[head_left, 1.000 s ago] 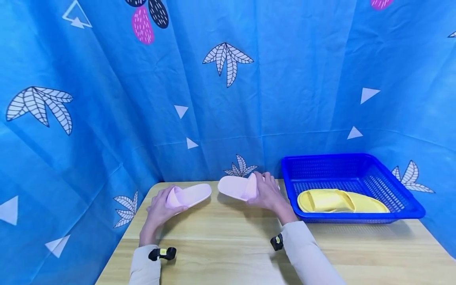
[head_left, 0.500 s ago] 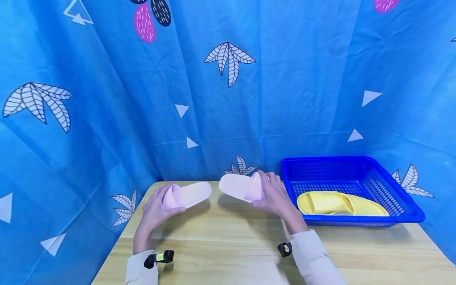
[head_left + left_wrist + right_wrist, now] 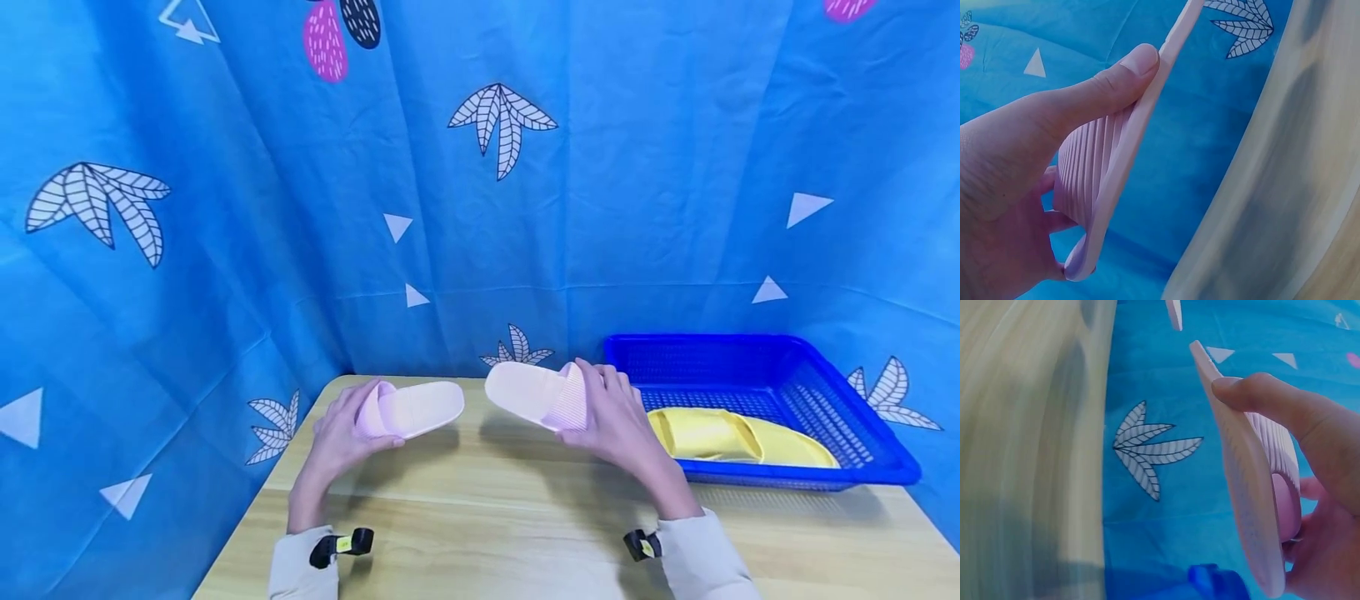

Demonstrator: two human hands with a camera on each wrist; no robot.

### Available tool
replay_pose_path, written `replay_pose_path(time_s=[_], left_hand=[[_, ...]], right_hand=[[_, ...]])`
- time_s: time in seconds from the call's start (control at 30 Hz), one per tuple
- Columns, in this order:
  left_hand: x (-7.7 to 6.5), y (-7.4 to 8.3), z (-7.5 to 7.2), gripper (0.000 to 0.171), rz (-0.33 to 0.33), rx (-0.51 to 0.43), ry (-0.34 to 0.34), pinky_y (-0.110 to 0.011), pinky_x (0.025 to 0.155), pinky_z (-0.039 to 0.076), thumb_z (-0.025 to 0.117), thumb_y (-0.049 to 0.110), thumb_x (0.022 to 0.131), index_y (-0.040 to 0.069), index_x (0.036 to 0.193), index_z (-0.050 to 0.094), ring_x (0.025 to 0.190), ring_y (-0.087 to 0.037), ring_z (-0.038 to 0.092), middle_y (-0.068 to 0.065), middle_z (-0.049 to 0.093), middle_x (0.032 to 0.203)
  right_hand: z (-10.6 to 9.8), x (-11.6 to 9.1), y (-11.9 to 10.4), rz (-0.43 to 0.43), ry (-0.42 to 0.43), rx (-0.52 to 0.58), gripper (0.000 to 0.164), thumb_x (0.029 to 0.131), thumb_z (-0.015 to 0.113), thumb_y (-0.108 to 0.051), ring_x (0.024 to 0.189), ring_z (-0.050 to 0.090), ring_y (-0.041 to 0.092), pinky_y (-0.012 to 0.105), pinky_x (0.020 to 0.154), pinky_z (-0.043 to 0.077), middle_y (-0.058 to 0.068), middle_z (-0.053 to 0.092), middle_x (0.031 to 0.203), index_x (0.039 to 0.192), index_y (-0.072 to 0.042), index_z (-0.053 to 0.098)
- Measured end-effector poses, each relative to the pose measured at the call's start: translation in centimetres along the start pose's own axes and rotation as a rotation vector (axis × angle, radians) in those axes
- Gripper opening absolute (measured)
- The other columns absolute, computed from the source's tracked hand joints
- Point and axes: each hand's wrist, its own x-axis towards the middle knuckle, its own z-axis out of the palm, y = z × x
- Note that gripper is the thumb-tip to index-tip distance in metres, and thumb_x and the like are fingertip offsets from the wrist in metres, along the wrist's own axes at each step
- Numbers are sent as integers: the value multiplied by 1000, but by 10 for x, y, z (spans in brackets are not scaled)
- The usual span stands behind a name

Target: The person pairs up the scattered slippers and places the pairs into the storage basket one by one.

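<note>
My left hand [image 3: 341, 437] grips a pink slipper [image 3: 423, 407] around its ribbed strap, heel pointing right. In the left wrist view the thumb presses on the edge of the pink sole [image 3: 1129, 147] while the other fingers lie beyond the strap. A matching pink slipper [image 3: 525, 390] is held by my right hand [image 3: 618, 417], its heel pointing left toward the first one. The right wrist view has the thumb on the sole edge [image 3: 1241, 481] and fingers behind the strap. Both slippers are raised off the table, their heel ends a small gap apart.
At the right of the table [image 3: 480, 533] stands a blue perforated basket [image 3: 825, 479] with yellow slippers [image 3: 720, 435] in it. My right hand overlaps the basket's left side in the head view. A blue patterned curtain [image 3: 637, 167] hangs behind the table.
Both hands have lifted the pink slippers somewhat higher off the table. My right hand with its slipper has shifted right, over the basket's left side in view. The head view has turned slightly.
</note>
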Motion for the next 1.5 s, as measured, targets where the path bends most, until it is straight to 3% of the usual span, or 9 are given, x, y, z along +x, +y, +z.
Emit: replay_pose_path(time_s=[0.53,0.9,1.5], left_hand=[[-2,29,-6,110,69,10,33,-57,90,34,97,51,61,26,155,46,125,-37,46,-12,51,146],[0,44,-10,110,112,16,30,-61,94,37,97,51,62,25,156,45,128,-34,47,-10,52,144],[0,63,0,110,147,-5,15,-63,98,36,96,50,64,31,158,40,131,-34,44,-10,50,147]], right_hand=[[-30,-27,8,-56,100,-21,113,59,96,-41,114,49,41,59,85,42,22,52,132,151,-3,42],[-55,-36,19,-100,157,-33,115,54,99,-37,109,49,42,58,81,42,24,53,128,149,-1,44],[-69,-43,37,-106,137,-37,115,57,99,-40,111,48,40,59,81,43,21,54,130,150,-3,44]])
